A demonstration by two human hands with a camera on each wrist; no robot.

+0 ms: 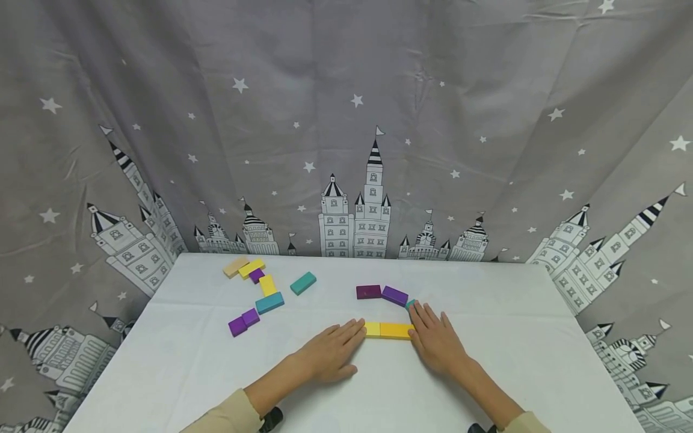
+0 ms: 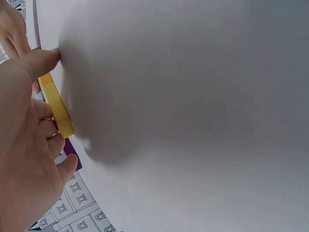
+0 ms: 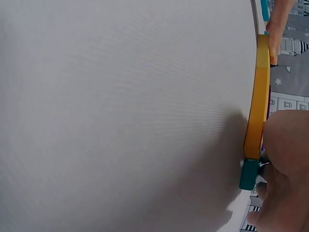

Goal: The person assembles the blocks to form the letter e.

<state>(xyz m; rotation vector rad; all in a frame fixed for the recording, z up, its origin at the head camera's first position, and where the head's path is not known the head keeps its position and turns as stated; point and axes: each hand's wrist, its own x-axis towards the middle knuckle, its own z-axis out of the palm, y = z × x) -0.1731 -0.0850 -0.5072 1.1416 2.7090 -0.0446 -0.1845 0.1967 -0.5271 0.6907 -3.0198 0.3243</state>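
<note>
A: What's behind the bench [image 1: 541,337]?
B: Grey curtain [image 1: 433,42], fills upper frame, runs down both sides.
A: Print?
B: White stars [image 1: 239,85] scattered over it. Castle [image 1: 372,231] at center, pennant [image 1: 380,131] on its taller spire. Tilted towers [image 1: 132,249] at left, tilted castle [image 1: 595,270] at right.
A: Bench color?
B: White, lower half of frame.

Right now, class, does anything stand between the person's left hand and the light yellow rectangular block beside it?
Nothing visible does: the left hand reaches right up to the light yellow rectangular block, with no other block showing between them.
</note>
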